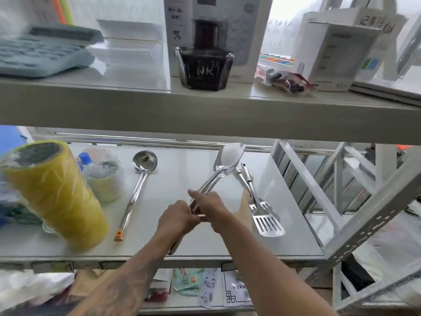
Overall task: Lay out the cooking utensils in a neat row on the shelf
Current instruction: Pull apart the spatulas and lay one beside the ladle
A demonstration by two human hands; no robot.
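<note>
A steel ladle with an orange tag lies on the middle shelf, bowl towards the back. My left hand and my right hand both grip the handle of a large steel spoon, whose bowl points up and to the back right above the shelf. A second handle seems to run beside it, but I cannot tell them apart. To the right lie a slotted steel spatula and another steel utensil crossing under it, their handles pointing back.
A yellow roll of wrapped material leans at the shelf's left, with a plastic tub and a blue-capped bottle behind it. The upper shelf carries a black ink bottle, boxes and a calculator. Packets lie on the shelf below.
</note>
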